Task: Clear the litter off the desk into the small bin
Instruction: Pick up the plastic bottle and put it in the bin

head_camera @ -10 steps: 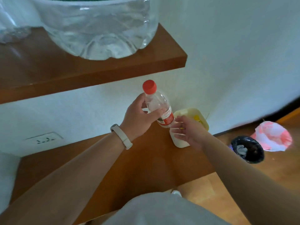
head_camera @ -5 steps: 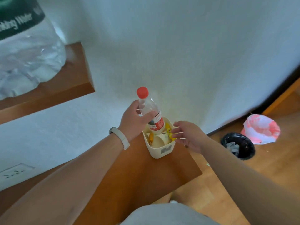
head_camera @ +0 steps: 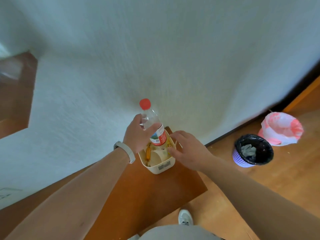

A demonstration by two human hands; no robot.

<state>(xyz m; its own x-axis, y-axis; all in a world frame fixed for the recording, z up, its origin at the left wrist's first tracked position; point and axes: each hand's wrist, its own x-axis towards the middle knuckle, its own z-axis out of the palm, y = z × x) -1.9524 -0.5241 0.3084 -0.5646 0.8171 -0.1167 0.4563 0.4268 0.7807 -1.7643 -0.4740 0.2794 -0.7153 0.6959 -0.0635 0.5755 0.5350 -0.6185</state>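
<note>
Cream plastic makes up the small bin (head_camera: 162, 168), which stands on the brown tabletop (head_camera: 147, 196) near its far right corner, close to the white wall (head_camera: 173, 58). Inside it lie a strip of orange-yellow litter (head_camera: 148, 152) along the left wall and a pale round piece (head_camera: 158, 156) beside it. The left hand (head_camera: 138, 134), with a light band (head_camera: 129, 152) on the wrist, has its grip curled round the middle of a clear bottle (head_camera: 149, 117), the thumb across the front just above the red label. The bottle is tilted, its red cap (head_camera: 145, 103) leaning up and to the left, its lower end at the far side of the bin's mouth. Whether the base touches the litter cannot be told. The right hand (head_camera: 188, 151) is at the bin's right rim with its grip spread and loose, holding nothing; whether the fingertips touch the rim is unclear. On the wooden floor (head_camera: 259, 187) to the right, well apart from the tabletop, stand a purple basket (head_camera: 242, 158) with a black liner and, just behind it, a pink-and-white bag (head_camera: 280, 129). A white shoe (head_camera: 185, 217) shows below the tabletop's edge.
</note>
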